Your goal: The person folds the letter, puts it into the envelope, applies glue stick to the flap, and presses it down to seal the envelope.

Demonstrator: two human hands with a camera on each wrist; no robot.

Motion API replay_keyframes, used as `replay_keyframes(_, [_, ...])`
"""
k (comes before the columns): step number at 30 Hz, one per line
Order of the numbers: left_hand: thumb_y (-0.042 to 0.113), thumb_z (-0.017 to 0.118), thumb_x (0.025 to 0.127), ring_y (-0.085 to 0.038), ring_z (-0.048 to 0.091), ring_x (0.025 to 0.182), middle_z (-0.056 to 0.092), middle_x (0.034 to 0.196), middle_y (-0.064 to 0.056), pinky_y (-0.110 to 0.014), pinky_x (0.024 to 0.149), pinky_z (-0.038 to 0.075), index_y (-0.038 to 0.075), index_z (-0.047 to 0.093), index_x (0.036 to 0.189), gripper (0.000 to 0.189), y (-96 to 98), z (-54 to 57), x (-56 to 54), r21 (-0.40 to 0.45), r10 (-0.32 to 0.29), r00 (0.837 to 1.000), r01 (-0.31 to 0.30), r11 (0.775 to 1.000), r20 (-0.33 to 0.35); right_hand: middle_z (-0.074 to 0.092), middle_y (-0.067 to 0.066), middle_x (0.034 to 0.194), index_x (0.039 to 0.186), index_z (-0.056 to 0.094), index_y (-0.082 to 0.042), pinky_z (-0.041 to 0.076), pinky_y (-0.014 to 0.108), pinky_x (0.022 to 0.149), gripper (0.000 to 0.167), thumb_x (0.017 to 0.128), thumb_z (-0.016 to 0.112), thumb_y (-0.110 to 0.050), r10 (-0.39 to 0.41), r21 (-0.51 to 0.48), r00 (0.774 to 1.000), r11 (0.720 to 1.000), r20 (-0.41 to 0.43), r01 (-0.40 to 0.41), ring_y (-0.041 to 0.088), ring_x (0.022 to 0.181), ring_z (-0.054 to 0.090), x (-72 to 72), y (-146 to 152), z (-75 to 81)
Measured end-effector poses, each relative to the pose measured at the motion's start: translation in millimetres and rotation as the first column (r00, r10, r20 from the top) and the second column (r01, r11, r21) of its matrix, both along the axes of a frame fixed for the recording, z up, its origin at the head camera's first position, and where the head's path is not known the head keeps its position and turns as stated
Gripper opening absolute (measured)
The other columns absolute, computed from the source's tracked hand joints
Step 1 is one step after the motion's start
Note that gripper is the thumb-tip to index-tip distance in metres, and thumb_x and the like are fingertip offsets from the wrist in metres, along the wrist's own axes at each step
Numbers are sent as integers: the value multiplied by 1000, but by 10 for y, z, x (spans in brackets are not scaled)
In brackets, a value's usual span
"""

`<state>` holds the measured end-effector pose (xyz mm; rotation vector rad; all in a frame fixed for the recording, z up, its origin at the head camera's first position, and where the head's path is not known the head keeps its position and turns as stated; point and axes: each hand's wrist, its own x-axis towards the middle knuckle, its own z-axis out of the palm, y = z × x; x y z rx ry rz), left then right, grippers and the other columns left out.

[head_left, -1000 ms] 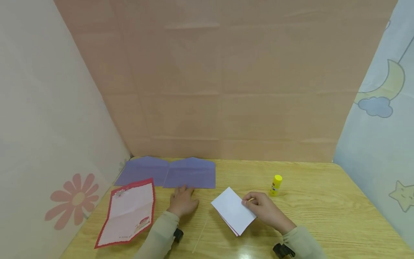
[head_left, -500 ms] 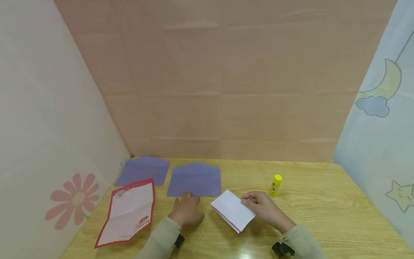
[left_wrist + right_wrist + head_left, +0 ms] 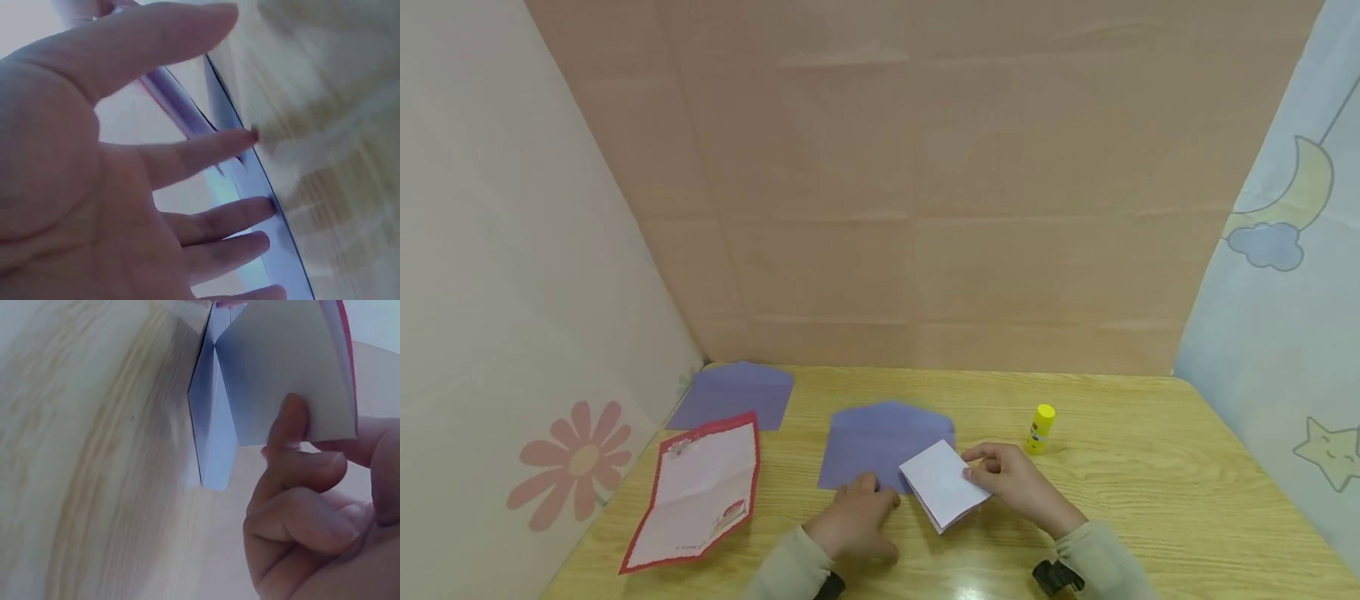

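Observation:
My right hand pinches a folded white card by its right corner, thumb on top. A red edge shows along the card's fold layers in the right wrist view, where the card is held above the table. With straight fingers, my left hand touches the near edge of a purple envelope lying flat, its pointed flap toward the back. In the left wrist view the fingers are spread against the envelope's edge. The card covers the envelope's right front part in the head view.
A second purple envelope lies at the back left. In front of it is a creased, red-bordered sheet, partly raised off the table. A yellow glue stick stands upright at right on the wooden table.
My left hand has slid one envelope toward me and to the right, away from the other and partly under the card. The right hand keeps its pinch, nearly in place.

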<state>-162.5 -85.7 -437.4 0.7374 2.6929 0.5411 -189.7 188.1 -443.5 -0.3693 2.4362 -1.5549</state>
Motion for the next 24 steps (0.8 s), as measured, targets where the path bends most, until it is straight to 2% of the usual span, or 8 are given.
replay_keyframes(3, [31, 84, 72, -14, 44, 101, 47, 106, 3, -41, 94, 41, 17, 69, 113, 46, -12, 23, 72, 20, -23, 999, 22, 1000, 29, 67, 6, 79, 120, 61, 14, 51, 25, 60, 38, 93, 68, -12, -9, 37, 1000, 999, -17, 9, 17, 74, 60, 11, -1, -21])
replay_keyframes(6, [32, 84, 73, -14, 47, 104, 50, 110, 5, -32, 88, 43, 21, 71, 109, 40, -25, 60, 136, 22, -49, 998, 48, 999, 48, 67, 6, 83, 113, 67, 11, 50, 24, 62, 32, 90, 71, -11, -14, 93, 999, 996, -44, 18, 17, 76, 58, 17, 5, -39])
replay_keyframes(10, [31, 84, 76, -11, 51, 102, 55, 109, 4, -29, 88, 46, 18, 71, 110, 38, -39, 102, 142, 36, -103, 994, 102, 994, 25, 67, 5, 85, 101, 72, 5, 49, 25, 63, 20, 88, 72, -10, -6, 159, 996, 987, -87, 20, 17, 77, 56, 13, 16, -40])
replay_keyframes(12, [31, 83, 77, -13, 55, 102, 58, 109, 1, -30, 88, 48, 13, 70, 114, 43, -69, 113, 103, 64, -92, 996, 92, 994, -8, 65, 4, 83, 97, 72, 2, 49, 25, 63, 14, 88, 71, -9, -9, 160, 994, 987, -105, 26, 17, 77, 56, 13, 10, -31])
replay_keyframes(15, [34, 85, 76, -23, 58, 104, 61, 111, -7, -38, 87, 51, 6, 66, 121, 57, -126, 103, -5, 101, 1, 995, 8, 995, -98, 65, 4, 83, 95, 70, -1, 50, 25, 62, 9, 90, 70, -8, -60, 148, 990, 986, -126, 79, 16, 77, 57, 12, -8, -20])
replay_keyframes(17, [37, 88, 72, -30, 55, 107, 61, 117, -12, -45, 85, 51, 2, 63, 127, 69, -166, 83, -91, 104, 79, 985, -64, 993, -153, 64, 3, 83, 95, 69, -3, 49, 25, 63, 7, 91, 69, -8, -121, 137, 985, 981, -121, 137, 16, 77, 56, 11, -26, -12])
replay_keyframes(19, [40, 91, 68, -33, 51, 108, 60, 122, -15, -49, 85, 50, 1, 60, 131, 81, -201, 39, -182, 99, 125, 974, -108, 989, -190, 64, 3, 83, 95, 69, -4, 49, 25, 64, 6, 92, 69, -8, -179, 132, 977, 972, -115, 194, 16, 78, 57, 12, -42, -8])
replay_keyframes(24, [45, 94, 60, -29, 46, 108, 57, 130, -14, -46, 90, 49, 1, 56, 137, 96, -252, -67, -329, 53, 112, 978, -105, 993, -178, 65, 2, 83, 94, 68, -4, 49, 27, 70, 4, 91, 69, -6, -251, 136, 960, 954, -124, 267, 15, 79, 57, 29, -71, 3])
